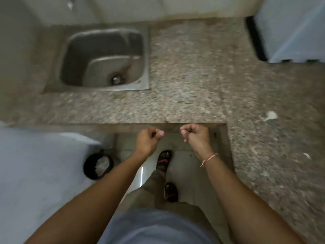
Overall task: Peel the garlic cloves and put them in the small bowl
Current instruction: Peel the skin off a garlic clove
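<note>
Left hand [147, 138]: fingers curling into a loose fist, nothing visibly held. Right hand [195, 136]: curling likewise; whether it is pinching anything cannot be told.

Garlic cloves: none clearly showing; pale papery scraps [270, 115] are lying well right of the right hand on the speckled stone counter [184, 76]. Small bowl: not in view.

Steel sink [103, 57]: sitting beyond the left hand.

Step, judged: between cloves or just starting; next calls for locating garlic.

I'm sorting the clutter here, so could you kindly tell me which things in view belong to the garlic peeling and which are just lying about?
For the job:
left hand, curled
right hand, curled
white scraps, possibly garlic skin

Lying about:
sink
black bin
No bowl or cloves in view.
</note>
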